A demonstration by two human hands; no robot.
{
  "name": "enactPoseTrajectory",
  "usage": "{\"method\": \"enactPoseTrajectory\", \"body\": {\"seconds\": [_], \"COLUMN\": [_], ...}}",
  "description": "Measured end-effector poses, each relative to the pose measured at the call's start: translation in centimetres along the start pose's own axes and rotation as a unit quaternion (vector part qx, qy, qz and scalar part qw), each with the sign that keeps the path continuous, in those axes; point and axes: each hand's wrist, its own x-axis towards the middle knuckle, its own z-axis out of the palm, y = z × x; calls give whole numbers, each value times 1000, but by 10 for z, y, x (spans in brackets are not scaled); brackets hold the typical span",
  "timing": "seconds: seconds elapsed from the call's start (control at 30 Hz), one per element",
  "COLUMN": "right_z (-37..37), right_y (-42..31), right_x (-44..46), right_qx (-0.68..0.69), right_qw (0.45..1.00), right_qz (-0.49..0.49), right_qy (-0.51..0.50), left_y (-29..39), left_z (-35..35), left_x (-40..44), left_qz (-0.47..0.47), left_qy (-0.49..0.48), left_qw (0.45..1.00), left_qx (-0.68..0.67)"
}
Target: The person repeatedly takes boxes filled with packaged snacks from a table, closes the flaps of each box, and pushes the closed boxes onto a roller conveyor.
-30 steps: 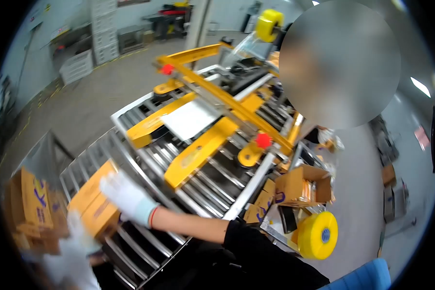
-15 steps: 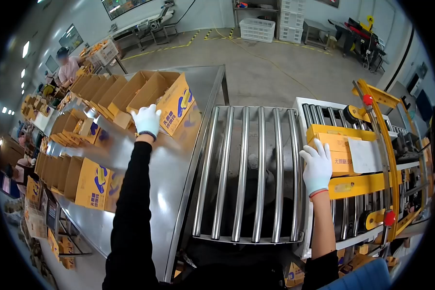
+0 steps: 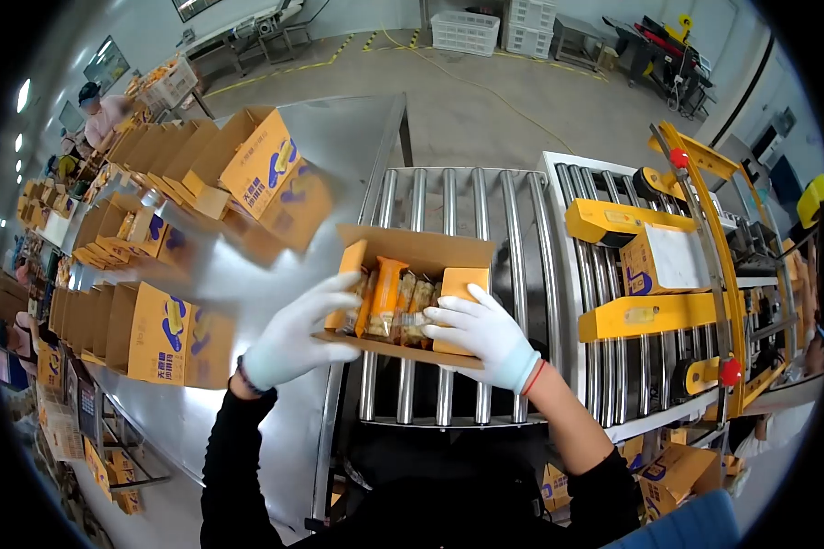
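An open cardboard box (image 3: 412,243) sits on the roller conveyor in front of me, holding wrapped snack packets (image 3: 386,297), one bright orange and several in clear film. My left hand (image 3: 298,334), white-gloved, is at the box's left end with fingers spread, near its left flap (image 3: 351,265). At the other end my gloved right hand (image 3: 487,339) grips the box, its fingers over the inward-folded right flap (image 3: 463,285). A boxed carton (image 3: 639,265) with a white sheet on top stands between yellow guides on the machine to the right.
Rows of open printed boxes (image 3: 270,165) stand on the steel table (image 3: 339,123) to my left. The rollers (image 3: 444,403) lead right to a taping machine with yellow guide arms (image 3: 645,316) and an upright yellow frame (image 3: 705,220). A person (image 3: 105,119) works at the far left.
An open box from the table's near end is now on the rollers between my hands. Both hands have come together at it. The carton in the machine has moved further right.
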Motion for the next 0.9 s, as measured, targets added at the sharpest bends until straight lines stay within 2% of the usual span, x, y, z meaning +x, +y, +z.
{"method": "enactPoseTrajectory", "body": {"seconds": [0.07,0.1,0.13,0.17,0.2,0.23,0.27,0.3,0.33,0.37,0.4,0.43,0.47,0.5,0.53,0.57,0.67,0.7,0.73,0.77,0.8,0.87,0.9], "right_z": [-5,-6,-18,-13,-12,-18,-32,-43,-43,-41,-36,-25,-5,2,4,-3,-27,-33,-35,-39,-40,-37,-35], "right_y": [4,9,7,16,22,25,19,10,2,-6,-14,-21,-22,-14,-7,2,44,62,78,87,97,108,107], "right_x": [-2,-1,5,10,19,22,28,34,34,32,26,14,-1,-13,-28,-38,-59,-69,-78,-86,-88,-87,-88], "right_qx": [180,284,330,176,16,-23,-61,-145,-139,-115,-91,-46,-65,-96,-124,-106,-213,-255,-277,-282,-312,-305,-309], "right_qw": [981,951,923,971,989,988,986,972,973,977,978,988,990,989,986,986,951,930,912,899,887,887,879], "right_qz": [47,95,190,138,83,82,80,103,105,132,161,139,123,100,83,109,193,235,270,298,312,295,306], "right_qy": [48,76,52,88,118,127,135,151,150,122,93,46,32,52,68,65,113,124,136,154,140,180,195], "left_y": [-28,-41,-48,-50,-52,-55,-62,-71,-81,-93,-99,-105,-110,-92,-82,-83,-75,-45,-44,-20,-17,-19,-26], "left_z": [13,20,30,38,46,52,59,65,71,74,67,60,62,62,64,68,130,160,187,211,236,262,264], "left_x": [22,38,52,58,63,68,68,62,54,46,40,36,35,43,55,73,144,165,189,201,218,241,244], "left_qz": [-107,-131,-154,-150,-43,69,72,30,-16,-61,-66,-115,-164,-187,-156,-162,-124,-78,-77,-24,60,18,14], "left_qy": [-76,-37,0,-10,76,160,153,238,322,320,318,261,195,187,156,135,256,267,248,197,207,143,81], "left_qw": [991,990,985,986,988,931,932,943,936,945,946,950,931,947,955,957,938,928,930,954,973,978,972], "left_qx": [20,-30,-78,-78,125,320,319,231,140,10,10,-125,-261,-183,-197,-202,-197,-249,-260,-225,-77,-148,-218]}}
